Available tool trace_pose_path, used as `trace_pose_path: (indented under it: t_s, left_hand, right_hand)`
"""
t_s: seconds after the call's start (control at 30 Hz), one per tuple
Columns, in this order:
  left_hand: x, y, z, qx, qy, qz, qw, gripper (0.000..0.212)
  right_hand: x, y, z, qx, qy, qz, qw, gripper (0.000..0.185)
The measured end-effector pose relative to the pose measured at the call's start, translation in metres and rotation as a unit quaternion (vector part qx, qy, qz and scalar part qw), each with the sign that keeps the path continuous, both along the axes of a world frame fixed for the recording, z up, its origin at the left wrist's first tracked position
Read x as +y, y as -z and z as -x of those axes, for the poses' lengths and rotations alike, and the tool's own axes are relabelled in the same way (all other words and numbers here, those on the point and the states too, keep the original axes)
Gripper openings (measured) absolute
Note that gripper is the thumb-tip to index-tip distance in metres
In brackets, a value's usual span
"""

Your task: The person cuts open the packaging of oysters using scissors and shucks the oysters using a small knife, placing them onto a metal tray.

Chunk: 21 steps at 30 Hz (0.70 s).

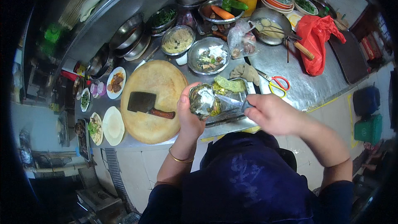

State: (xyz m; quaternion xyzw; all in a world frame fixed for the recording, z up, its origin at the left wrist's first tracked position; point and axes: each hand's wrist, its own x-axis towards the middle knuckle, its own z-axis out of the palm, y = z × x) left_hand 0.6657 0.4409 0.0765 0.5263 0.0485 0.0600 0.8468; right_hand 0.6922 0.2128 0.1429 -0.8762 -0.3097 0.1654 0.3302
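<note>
My left hand [189,116] holds a roundish, rough dark food item [202,99] with a white patch on its upper side. Whether it is a shell or a root, I cannot tell. In my right hand [275,113] is a small knife [231,101], gripped by its dark handle, its blade pointing left at the item. Both hands are above the steel counter's front edge. Just left of my left hand, a round wooden chopping board [149,77] carries a cleaver [143,102]. A crumpled pale green sheet [230,84] lies behind the knife.
Scissors [276,85] and a brown cloth [245,73] lie to the right. Behind stand a steel bowl of scraps [194,65], a wok [275,17] and a red plastic bag [320,43]. Plates, including a pale one [113,126], line the left.
</note>
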Motion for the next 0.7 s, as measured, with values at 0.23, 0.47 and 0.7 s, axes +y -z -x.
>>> trace_pose_path:
  t_s: [0.23,0.47,0.7]
  left_hand:
    - [0.008,0.002,-0.004,0.098,0.010,0.091,0.991,0.064]
    - [0.015,0.006,-0.006,0.147,0.023,0.121,0.981,0.063]
    - [0.017,0.004,-0.009,0.171,0.107,0.135,0.970,0.065]
  right_hand:
    - [0.016,-0.016,0.006,-0.108,0.009,0.139,0.984,0.023]
    - [0.020,-0.018,-0.005,-0.020,-0.051,0.076,0.996,0.021]
    - [0.018,-0.018,-0.021,0.223,-0.068,-0.002,0.972,0.022]
